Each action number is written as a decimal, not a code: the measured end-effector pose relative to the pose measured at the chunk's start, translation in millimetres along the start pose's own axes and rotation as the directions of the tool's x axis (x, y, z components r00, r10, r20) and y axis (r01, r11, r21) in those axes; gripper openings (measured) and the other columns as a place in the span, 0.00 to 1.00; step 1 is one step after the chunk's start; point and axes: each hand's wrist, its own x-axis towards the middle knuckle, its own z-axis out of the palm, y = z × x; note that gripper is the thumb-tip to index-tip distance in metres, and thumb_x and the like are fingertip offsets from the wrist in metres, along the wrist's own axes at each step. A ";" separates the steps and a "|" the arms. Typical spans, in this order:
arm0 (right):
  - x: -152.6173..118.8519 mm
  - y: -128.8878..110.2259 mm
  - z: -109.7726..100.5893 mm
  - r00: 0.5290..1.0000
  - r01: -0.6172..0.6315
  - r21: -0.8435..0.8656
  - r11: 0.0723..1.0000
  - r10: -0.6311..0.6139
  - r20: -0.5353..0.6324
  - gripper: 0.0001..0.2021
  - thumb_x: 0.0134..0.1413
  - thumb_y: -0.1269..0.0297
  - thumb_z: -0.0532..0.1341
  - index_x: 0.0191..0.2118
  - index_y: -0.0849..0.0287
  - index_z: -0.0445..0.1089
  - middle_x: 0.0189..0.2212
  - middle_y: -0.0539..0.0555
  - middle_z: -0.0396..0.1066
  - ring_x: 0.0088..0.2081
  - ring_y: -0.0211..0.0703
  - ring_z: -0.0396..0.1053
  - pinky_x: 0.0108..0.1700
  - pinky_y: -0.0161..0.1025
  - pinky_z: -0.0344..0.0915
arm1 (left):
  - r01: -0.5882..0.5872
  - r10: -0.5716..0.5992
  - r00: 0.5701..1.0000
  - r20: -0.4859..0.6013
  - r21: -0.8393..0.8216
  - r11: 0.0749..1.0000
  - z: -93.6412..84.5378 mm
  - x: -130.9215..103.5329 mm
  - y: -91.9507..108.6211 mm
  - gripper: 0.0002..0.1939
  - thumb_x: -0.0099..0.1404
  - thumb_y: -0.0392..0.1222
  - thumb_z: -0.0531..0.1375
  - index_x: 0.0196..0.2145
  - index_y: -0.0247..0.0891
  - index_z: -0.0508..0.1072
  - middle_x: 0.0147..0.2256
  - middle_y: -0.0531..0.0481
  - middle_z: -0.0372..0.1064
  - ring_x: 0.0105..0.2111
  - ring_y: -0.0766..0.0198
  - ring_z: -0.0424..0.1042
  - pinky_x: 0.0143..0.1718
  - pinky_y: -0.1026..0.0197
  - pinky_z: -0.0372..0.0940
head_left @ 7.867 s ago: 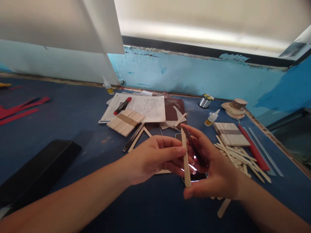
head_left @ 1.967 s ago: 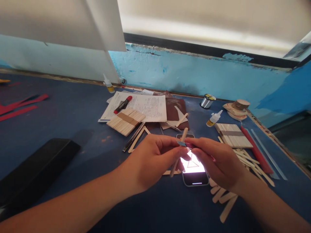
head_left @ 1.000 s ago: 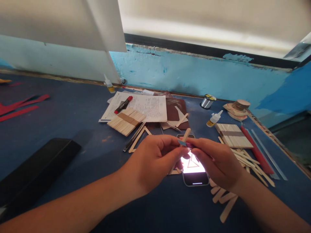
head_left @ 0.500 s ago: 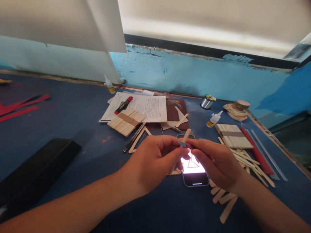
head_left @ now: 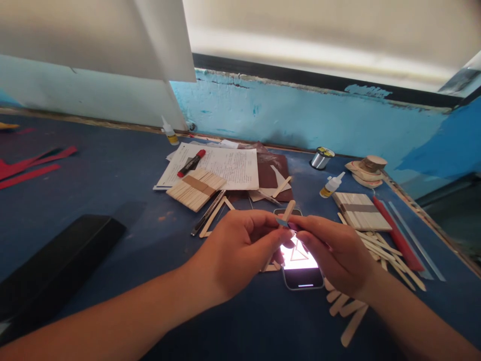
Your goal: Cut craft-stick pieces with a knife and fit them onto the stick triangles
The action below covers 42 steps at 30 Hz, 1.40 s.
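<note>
My left hand (head_left: 240, 250) is closed in a pinch on a wooden craft stick (head_left: 288, 210), whose rounded end points up and away. Across the stick, at my fingertips, lies a thin blue-grey piece (head_left: 282, 222); its kind is not clear. My right hand (head_left: 338, 253) is closed too, its fingertips against this piece and close to the stick. Below both hands a lit phone (head_left: 300, 277) shows a triangle figure. Part of a stick frame (head_left: 269, 268) shows beside the phone, partly hidden by my left hand. Another stick frame (head_left: 214, 218) lies behind my left hand.
Loose sticks (head_left: 383, 248) and a banded bundle (head_left: 363, 211) lie right, near a glue bottle (head_left: 332, 185) and a wire spool (head_left: 322, 158). Behind are papers (head_left: 233, 168), a marker (head_left: 191, 163), another bundle (head_left: 196, 189) and a cutter knife (head_left: 208, 213). A black case (head_left: 63, 265) sits left.
Almost nothing differs. The blue-grey piece and my fingertips have shifted very slightly on the stick; both hands keep their hold.
</note>
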 end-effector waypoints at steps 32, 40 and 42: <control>2.2 -4.4 -8.1 1.000 -0.023 -0.014 1.000 0.022 -0.009 0.15 0.69 0.66 0.59 0.58 0.51 0.72 0.44 0.52 0.80 0.41 0.41 0.78 0.44 0.38 0.73 | 0.013 -0.013 1.000 -0.011 0.022 1.000 2.0 -1.1 2.9 0.13 0.68 0.42 0.63 0.28 0.34 0.78 0.23 0.54 0.68 0.26 0.70 0.65 0.28 0.67 0.58; 1.1 -2.3 -6.7 1.000 -0.006 -0.027 1.000 0.005 -0.012 0.16 0.69 0.67 0.59 0.58 0.50 0.72 0.45 0.51 0.80 0.41 0.40 0.78 0.45 0.36 0.73 | 0.003 -0.003 1.000 0.007 0.004 1.000 0.7 -1.1 5.0 0.11 0.68 0.39 0.63 0.28 0.34 0.78 0.23 0.55 0.68 0.25 0.71 0.64 0.27 0.68 0.58; 1.8 -3.6 -6.6 1.000 -0.007 -0.011 1.000 0.007 -0.005 0.16 0.69 0.67 0.59 0.58 0.51 0.72 0.45 0.51 0.80 0.40 0.40 0.78 0.44 0.36 0.73 | -0.029 0.029 0.999 0.017 0.028 0.999 0.6 -1.7 4.0 0.12 0.69 0.38 0.62 0.27 0.34 0.77 0.23 0.55 0.67 0.25 0.71 0.63 0.27 0.68 0.57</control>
